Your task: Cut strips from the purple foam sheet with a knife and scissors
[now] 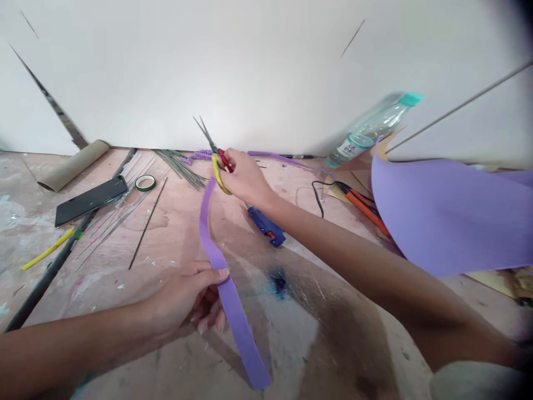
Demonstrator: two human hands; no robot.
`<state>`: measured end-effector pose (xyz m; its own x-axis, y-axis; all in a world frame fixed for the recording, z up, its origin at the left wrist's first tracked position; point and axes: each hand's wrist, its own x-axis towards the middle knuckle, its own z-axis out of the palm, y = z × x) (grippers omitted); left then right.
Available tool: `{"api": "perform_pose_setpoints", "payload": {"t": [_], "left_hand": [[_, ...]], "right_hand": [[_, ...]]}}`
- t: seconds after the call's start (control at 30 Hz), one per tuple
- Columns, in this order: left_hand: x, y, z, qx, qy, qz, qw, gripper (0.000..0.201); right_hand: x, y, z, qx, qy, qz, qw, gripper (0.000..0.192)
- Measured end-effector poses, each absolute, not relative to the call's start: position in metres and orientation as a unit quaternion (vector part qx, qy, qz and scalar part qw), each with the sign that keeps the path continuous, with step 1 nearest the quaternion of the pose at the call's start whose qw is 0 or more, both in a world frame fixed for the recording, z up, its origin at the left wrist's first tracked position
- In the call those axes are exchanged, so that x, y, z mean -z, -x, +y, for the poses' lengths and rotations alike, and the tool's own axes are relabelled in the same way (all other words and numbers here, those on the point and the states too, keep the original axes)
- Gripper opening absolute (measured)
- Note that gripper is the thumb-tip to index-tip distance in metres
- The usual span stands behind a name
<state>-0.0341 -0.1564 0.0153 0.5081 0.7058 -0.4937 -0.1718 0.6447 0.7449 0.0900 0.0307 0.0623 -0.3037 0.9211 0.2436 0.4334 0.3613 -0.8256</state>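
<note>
Between thumb and fingers, my left hand (200, 291) pinches a long purple strip (239, 328) partway along its length. The strip's lower end hangs toward me over the table, while its upper end curves up to my right hand (245, 175). That hand is closed around scissors (220, 169) with yellow and red handles, their slightly parted blades pointing up and away to the left. Whether the right fingers also grip the strip's upper end is hard to see. Just beneath the right wrist lies a blue tool (266, 226), perhaps a small glue gun.
Left are a phone (91, 201), a cardboard tube (74, 165), a tape roll (145, 183), thin wires and green stems (181, 166). At right, a large purple sheet (453, 216) curls near a water bottle (372, 130) and an orange-handled tool (366, 213). A white wall (208, 66) stands behind.
</note>
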Motion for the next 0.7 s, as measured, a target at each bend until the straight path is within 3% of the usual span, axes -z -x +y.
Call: {"api": "perform_pose_setpoints", "payload": {"t": [0.07,0.13,0.2,0.47,0.7], "left_hand": [[-0.016,0.034,-0.157,-0.277,-0.325,0.42,0.801,0.048],[-0.015,0.034,-0.157,-0.29,-0.323,0.429,0.792,0.046],[-0.013,0.033,-0.157,-0.305,-0.319,0.437,0.784,0.044],[-0.016,0.036,-0.154,-0.342,-0.327,0.428,0.77,0.034],[-0.026,0.051,-0.139,-0.394,-0.419,0.451,0.682,0.017]], "right_hand": [[-0.067,-0.111,0.01,-0.37,0.448,-0.739,0.34,0.031],[-0.065,-0.133,-0.018,-0.504,0.392,-0.728,0.251,0.048],[-0.059,-0.151,-0.047,-0.574,0.386,-0.694,0.198,0.053],[-0.036,-0.177,-0.108,-0.675,0.396,-0.584,0.216,0.046],[-0.038,-0.173,-0.124,-0.719,0.384,-0.541,0.204,0.039]]}}
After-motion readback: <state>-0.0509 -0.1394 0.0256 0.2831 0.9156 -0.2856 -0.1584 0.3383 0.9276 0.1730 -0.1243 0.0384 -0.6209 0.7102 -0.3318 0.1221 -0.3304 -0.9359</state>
